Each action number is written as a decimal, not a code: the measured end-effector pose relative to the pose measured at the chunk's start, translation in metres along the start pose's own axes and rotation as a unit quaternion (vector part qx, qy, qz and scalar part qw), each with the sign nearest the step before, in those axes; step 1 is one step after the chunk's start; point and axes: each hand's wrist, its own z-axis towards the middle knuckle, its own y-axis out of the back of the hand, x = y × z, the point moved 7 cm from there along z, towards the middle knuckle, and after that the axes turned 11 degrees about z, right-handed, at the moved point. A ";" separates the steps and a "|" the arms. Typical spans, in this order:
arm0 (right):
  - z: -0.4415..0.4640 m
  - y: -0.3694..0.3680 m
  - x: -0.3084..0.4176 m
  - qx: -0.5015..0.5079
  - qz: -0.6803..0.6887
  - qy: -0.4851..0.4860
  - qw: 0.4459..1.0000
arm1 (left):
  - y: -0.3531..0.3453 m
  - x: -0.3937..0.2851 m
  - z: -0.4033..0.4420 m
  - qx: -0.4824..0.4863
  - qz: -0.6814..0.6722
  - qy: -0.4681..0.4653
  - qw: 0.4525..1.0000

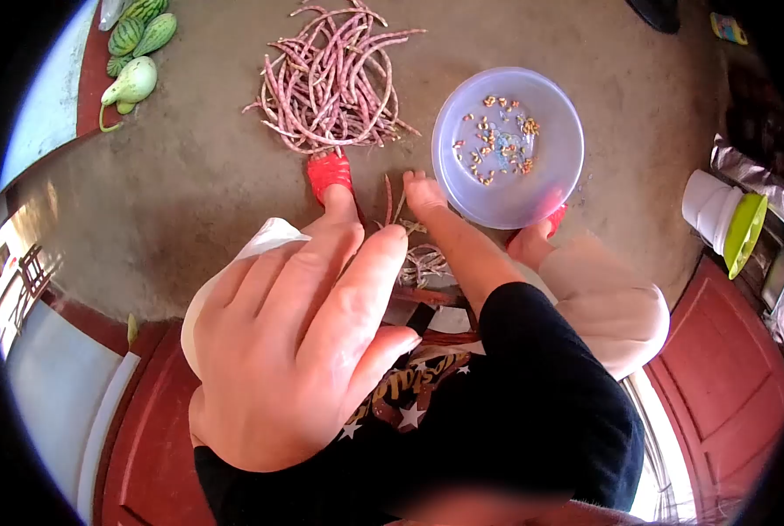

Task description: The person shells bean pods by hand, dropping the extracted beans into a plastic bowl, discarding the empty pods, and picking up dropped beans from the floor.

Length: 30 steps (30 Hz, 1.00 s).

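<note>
One bean pile (335, 88) beyond left hand (274, 351), bowl (557, 140) beside right hand (424, 193)

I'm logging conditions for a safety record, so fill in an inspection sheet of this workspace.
Surface: brownish-grey, hard floor.
Job's things: tangled pile of long, pinkish-purple bean pods; round, translucent plastic bowl with loose, small, yellowish-brown seeds inside.
Clutter: small heap of thin, pale pods between the feet.
Hands: left hand in the foreground, fingers extended, palm hidden; right hand beside the bowl, near a slender pod; grip unclear.
Cables: nothing seen.
Surroundings: striped green melons and a pale-green, smooth gourd at upper left; white and lime-green plastic container at right.
</note>
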 end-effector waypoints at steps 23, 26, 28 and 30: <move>-0.015 -0.016 -0.026 -0.076 0.150 -0.008 0.986 | -0.014 -0.007 0.006 0.007 -0.012 -0.010 1.000; -0.017 -0.015 -0.026 -0.087 0.168 -0.027 0.982 | -0.015 -0.007 0.006 0.008 -0.007 -0.015 1.000; -0.017 -0.015 -0.018 -0.103 0.133 0.001 0.986 | -0.015 -0.007 0.006 0.003 -0.009 -0.020 1.000; -0.012 -0.019 -0.005 -0.084 0.073 0.005 0.994 | -0.016 -0.009 0.007 0.011 0.006 -0.016 1.000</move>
